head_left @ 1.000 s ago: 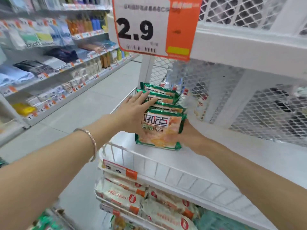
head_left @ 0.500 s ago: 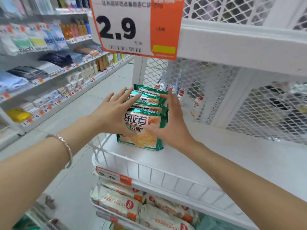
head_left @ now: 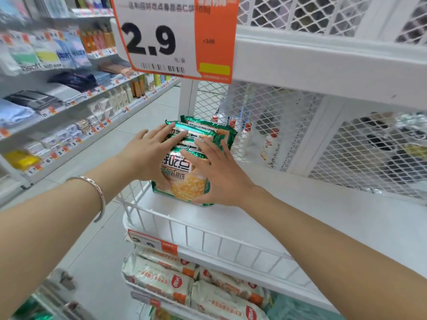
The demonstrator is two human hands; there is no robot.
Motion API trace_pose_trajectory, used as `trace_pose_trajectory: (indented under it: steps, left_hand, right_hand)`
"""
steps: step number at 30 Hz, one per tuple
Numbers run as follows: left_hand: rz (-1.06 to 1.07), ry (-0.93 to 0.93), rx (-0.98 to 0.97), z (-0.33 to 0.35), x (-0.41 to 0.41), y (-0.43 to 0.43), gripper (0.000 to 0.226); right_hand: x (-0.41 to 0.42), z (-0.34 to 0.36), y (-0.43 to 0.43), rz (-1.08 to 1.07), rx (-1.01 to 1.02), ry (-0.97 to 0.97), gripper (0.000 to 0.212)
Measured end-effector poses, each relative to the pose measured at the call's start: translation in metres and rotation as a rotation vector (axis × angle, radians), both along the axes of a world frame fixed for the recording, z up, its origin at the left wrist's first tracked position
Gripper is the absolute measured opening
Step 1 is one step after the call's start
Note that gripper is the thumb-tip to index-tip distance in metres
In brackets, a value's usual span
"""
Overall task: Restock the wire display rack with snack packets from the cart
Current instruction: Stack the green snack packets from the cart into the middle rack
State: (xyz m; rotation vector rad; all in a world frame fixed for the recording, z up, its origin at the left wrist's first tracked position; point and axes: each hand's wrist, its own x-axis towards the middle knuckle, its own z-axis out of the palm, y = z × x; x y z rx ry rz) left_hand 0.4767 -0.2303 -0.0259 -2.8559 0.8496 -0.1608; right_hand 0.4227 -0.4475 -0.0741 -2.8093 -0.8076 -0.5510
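Packets (head_left: 184, 181) upright on rack (head_left: 208, 241) — left hand (head_left: 150, 155), right hand (head_left: 217, 179) flanking, touching

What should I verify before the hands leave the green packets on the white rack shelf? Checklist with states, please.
1. Green packets stand on edge in a row at the left end of the shelf: ok.
2. Left hand lies with straight fingers on the packet tops, gripping nothing: ok.
3. Right hand lies flat against the front packet's right side: ok.
4. Bare shelf to the right for more packets: ok.
5. Row would stand without support: cannot tell; both hands steady it.
6. Price sign matches these packets: cannot tell; its small print is blurred.
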Motion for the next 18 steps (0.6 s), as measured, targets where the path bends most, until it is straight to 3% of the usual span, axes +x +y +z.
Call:
trace_pose_trajectory:
  steps: [3, 6, 7, 10, 12, 14, 16, 18]
  left_hand:
    - [0.069, 0.067, -0.131, 0.0, -0.009, 0.008, 0.144]
    - [0.118, 0.142, -0.307, -0.002, -0.018, 0.019, 0.139]
    - [0.124, 0.151, -0.317, -0.002, -0.018, 0.021, 0.137]
    - [0.132, 0.15, -0.299, -0.006, -0.015, 0.026, 0.132]
    - [0.132, 0.152, -0.29, -0.01, -0.013, 0.026, 0.127]
    - [0.118, 0.152, -0.299, -0.011, -0.011, 0.026, 0.124]
    - [0.105, 0.149, -0.29, -0.012, -0.009, 0.027, 0.126]
    - [0.101, 0.138, -0.256, -0.013, -0.008, 0.026, 0.127]
  right_hand:
    - [-0.001, 0.016, -0.013, -0.257, 0.678, 0.068, 0.087]
    - [0.014, 0.028, -0.02, -0.611, 1.247, 0.364, 0.087]
    - [0.018, 0.033, -0.014, -0.638, 1.339, 0.463, 0.087]
    - [0.03, 0.038, 0.024, -0.448, 1.564, 0.705, 0.091]
    - [0.034, 0.037, 0.038, -0.435, 1.651, 0.745, 0.106]
    - [0.027, 0.033, 0.038, -0.523, 1.444, 0.467, 0.094]
    - [0.02, 0.022, 0.024, -0.468, 0.927, 0.105, 0.079]
    - [0.007, 0.018, 0.017, -0.29, 0.373, 0.082, 0.079]
